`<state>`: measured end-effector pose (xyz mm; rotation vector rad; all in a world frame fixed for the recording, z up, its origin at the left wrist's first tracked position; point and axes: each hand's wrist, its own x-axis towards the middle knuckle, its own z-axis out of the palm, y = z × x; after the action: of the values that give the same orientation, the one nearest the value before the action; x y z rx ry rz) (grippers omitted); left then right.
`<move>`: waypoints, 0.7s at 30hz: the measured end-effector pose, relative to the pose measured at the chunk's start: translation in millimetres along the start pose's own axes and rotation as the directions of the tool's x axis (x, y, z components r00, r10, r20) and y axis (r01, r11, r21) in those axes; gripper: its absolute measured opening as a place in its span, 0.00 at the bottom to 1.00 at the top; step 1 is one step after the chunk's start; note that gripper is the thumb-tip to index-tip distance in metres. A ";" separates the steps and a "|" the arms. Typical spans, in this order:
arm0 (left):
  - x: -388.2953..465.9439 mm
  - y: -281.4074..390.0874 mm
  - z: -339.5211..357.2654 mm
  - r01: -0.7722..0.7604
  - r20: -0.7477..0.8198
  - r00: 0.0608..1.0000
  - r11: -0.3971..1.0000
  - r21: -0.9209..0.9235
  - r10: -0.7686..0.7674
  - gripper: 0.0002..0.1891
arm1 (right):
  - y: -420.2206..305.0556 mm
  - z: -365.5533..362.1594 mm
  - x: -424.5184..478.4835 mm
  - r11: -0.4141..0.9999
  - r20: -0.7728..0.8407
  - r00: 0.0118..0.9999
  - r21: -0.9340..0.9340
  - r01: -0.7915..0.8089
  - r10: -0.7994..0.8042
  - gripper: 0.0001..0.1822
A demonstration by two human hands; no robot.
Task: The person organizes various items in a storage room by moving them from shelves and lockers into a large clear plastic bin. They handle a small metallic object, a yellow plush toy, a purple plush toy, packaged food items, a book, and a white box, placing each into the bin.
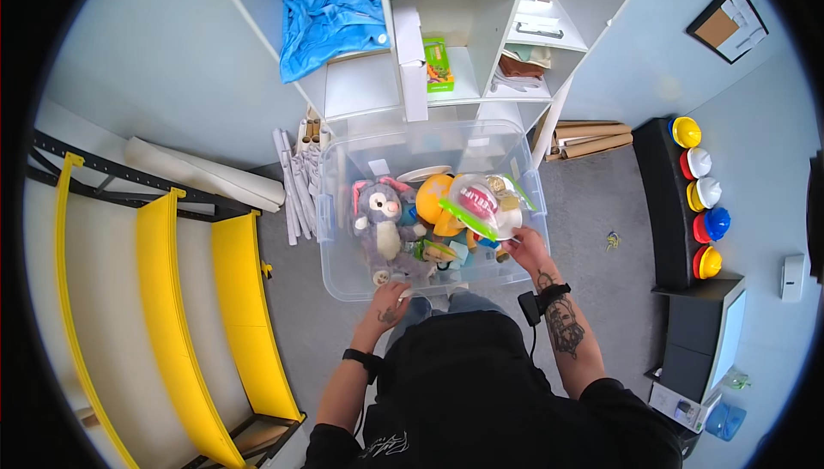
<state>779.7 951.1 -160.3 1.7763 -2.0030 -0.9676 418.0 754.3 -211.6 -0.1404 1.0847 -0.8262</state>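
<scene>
A clear plastic storage bin (335, 276) full of toys stands directly before me. My left hand (386, 307) is at its near rim, fingers curled over the edge beside the foot of a grey plush bunny (386, 224). Over the bin's right side, my right hand (529, 251) pinches a clear zip bag (475, 202) with a green closure strip. A pink item and gold-coloured discs show through the bag. The edge of a white round piece (510, 221) appears at my right fingertips; whether it lies inside the bag is unclear. Behind the bag is an orange-yellow plush toy (432, 198).
White shelving (360, 92) rises beyond the bin, with blue fabric (328, 18) and a green box (438, 65). Yellow shelf boards (238, 295) stand left, near rolled paper (293, 192). Toy hard hats (708, 192) line a black stand at right. Cardboard tubes (589, 137) lie behind.
</scene>
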 end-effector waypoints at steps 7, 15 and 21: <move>7.1 -9.3 6.3 0.094 -0.084 0.993 0.991 0.091 -0.087 0.19 | 24.2 -3.1 75.9 0.942 0.071 0.982 0.278 -0.190 0.177 0.18; 3.1 -2.2 15.1 0.193 -0.174 0.969 0.977 0.097 -0.174 0.21 | 18.0 9.9 64.6 0.944 0.085 0.965 0.202 -0.262 0.250 0.19; -3.0 2.9 12.0 0.240 -0.169 0.961 0.965 0.103 -0.221 0.21 | 0.2 43.2 63.9 0.981 0.168 0.974 0.097 -0.170 0.152 0.17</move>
<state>770.7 957.5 -166.5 2.1191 -1.8231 -0.7539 467.0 700.4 -236.9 -0.0236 0.8850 -0.7140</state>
